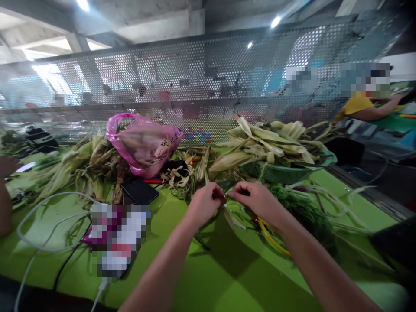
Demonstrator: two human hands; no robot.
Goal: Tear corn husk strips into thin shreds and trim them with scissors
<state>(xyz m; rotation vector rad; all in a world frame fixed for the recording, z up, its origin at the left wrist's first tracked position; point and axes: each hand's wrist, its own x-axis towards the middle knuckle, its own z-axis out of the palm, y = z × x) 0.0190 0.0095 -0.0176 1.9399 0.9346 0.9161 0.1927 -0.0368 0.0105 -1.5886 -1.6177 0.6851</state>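
Note:
My left hand (208,200) and my right hand (251,196) meet over the middle of the green table, fingertips almost touching. Both pinch a thin strip of pale corn husk (233,220), whose end hangs below the fingers; its upper part is mostly hidden by them. Just beyond the hands lies a tuft of dried husks (203,167) with stringy bits. To the right, a green basket (282,173) is heaped with corn husks (269,143). Beside my right forearm lie green feathery fibres (299,208) and a yellow loop (271,238).
A pink plastic bag (143,143) stands behind a dark phone (139,190). More husks (94,164) pile up at left. A blurred-out phone-like item (123,242) with a white cable (42,199) lies nearer. A perforated metal screen (195,78) closes the back. Other people sit nearby.

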